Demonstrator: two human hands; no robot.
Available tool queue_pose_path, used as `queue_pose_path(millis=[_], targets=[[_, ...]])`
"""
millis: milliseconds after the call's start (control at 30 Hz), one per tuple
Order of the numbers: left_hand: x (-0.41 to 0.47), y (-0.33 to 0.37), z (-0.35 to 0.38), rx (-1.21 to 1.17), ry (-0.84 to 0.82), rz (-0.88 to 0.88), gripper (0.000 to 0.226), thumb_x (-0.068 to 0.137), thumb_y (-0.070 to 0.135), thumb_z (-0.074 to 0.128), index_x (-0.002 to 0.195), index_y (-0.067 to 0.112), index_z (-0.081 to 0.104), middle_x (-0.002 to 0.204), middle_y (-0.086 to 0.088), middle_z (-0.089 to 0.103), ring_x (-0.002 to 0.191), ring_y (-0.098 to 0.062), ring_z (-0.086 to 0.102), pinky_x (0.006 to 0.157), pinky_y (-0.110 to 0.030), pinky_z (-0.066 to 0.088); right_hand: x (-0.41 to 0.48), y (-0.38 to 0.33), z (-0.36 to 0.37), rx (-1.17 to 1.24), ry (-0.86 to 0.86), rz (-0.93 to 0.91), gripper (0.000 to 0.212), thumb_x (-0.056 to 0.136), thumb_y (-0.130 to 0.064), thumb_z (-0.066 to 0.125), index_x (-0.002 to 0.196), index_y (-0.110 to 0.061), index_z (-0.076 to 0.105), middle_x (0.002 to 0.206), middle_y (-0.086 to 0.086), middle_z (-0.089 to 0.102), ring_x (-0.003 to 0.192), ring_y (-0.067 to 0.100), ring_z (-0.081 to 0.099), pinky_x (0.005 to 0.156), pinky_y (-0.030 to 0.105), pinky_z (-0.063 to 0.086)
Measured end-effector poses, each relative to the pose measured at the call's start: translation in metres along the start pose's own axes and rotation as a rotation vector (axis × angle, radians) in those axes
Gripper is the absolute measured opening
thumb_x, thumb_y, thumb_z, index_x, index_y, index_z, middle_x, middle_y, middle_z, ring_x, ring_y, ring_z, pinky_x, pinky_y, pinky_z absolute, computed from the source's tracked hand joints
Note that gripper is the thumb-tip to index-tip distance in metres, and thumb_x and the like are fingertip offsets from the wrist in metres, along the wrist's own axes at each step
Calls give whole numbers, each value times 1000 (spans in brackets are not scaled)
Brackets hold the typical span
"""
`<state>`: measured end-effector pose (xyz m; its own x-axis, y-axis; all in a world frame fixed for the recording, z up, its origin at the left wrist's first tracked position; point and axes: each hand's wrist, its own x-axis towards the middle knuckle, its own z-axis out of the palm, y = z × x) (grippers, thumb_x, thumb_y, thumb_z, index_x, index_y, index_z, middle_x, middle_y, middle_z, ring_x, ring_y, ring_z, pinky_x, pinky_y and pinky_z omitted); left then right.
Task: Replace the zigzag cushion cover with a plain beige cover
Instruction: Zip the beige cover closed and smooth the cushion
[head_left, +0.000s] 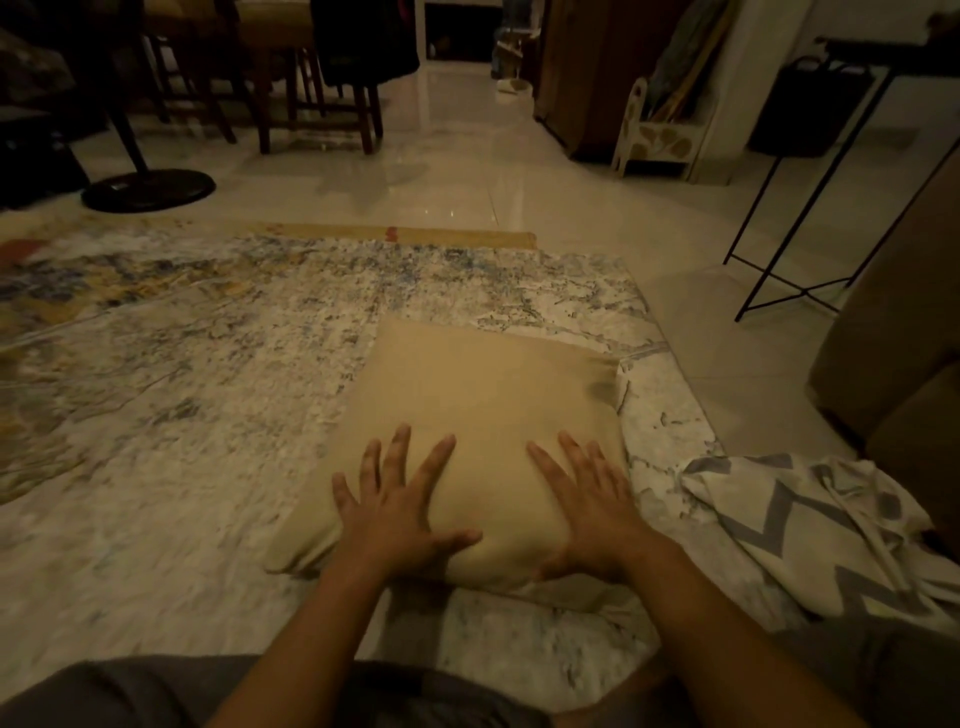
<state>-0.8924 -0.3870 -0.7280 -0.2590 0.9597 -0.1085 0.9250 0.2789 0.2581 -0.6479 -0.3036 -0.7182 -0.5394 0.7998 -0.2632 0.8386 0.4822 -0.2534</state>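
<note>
Smoothing looks to us like the step in hand: our left hand (400, 514) and right hand (587, 504) both lie flat on the near end of the cushion (483, 415), fingers (439, 457) straight and spread, pressing down and gripping nothing. The cushion lies on the patterned rug (208, 364) just in front of our knees. As far as we can see it is fully wrapped in the plain beige cover (431, 364), with a few creases near its far right corner. The zigzag cover (810, 535) is off and lies crumpled just beside the cushion, to our right. We judge the swap nearly done. What we cannot see is the opening of the beige cover. The near edge under our palms looks tucked, but whether a zip or flap is closed there is hidden. The next move, we think, calls for checking and closing that edge, then evening the filling out toward the corners, and last picking up the zigzag cover to put it away.
</note>
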Motion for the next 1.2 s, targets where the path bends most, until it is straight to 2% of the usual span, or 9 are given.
queue_pose_path(millis=[167,300,367,533,700,900,1000,1100,1200], targets=[[-9,-23,-11,9,-134,-73,141,51,61,83,129,66,-35,151,11,-43,145,-32,-26,108,-75,0,-6,34,-3,45,-136,177,163,42,-42,97,126,-65,-40,146,-13,-50,149,38,-13,114,69,16],[1,-29,-31,8,-247,2,127,63,46,75,135,64,-28,156,2,-36,147,-35,-20,110,-73,0,3,40,-35,-32,-311,177,157,56,-32,94,132,-55,-42,155,6,-40,149,41,-15,118,62,14],[20,-15,-47,-92,-271,75,107,67,44,65,140,65,-11,160,1,-27,149,-31,-14,113,-69,3,20,26,-60,83,-314,132,133,72,-33,84,146,-49,-25,160,11,-29,149,38,-14,120,56,13],[99,41,-38,-15,-90,151,60,89,76,22,144,63,3,163,13,-12,151,-20,-8,109,-74,-3,111,-17,-64,147,35,76,75,88,-75,38,152,-51,6,166,3,-10,151,35,-8,118,62,5],[170,18,-25,-30,11,-19,62,85,82,13,144,63,4,163,17,-1,151,-23,1,110,-71,2,182,23,-41,339,164,417,90,73,-93,24,151,-52,4,166,10,0,150,42,1,116,62,8],[214,-39,-1,-220,93,-165,82,64,100,8,140,67,6,164,12,8,150,-29,12,115,-61,14,183,77,-19,694,182,428,94,75,-92,26,154,-46,4,161,2,27,143,30,34,117,53,24],[214,-38,-5,-207,67,-189,83,66,98,8,141,64,7,164,11,6,149,-33,13,114,-63,15,184,96,-24,588,122,481,76,91,-76,22,155,-37,14,159,4,32,142,33,35,116,56,23],[219,-13,-27,-122,71,-185,63,91,71,25,149,47,14,165,4,4,147,-38,11,112,-69,11,196,76,-56,330,319,485,51,96,-35,39,147,-33,36,145,10,48,134,35,41,110,55,33],[232,22,-41,-76,76,-27,54,98,58,28,149,47,18,164,9,5,150,-30,6,112,-70,5,215,15,-82,296,401,204,53,88,-24,52,139,-38,45,139,8,51,132,31,40,108,53,36]])
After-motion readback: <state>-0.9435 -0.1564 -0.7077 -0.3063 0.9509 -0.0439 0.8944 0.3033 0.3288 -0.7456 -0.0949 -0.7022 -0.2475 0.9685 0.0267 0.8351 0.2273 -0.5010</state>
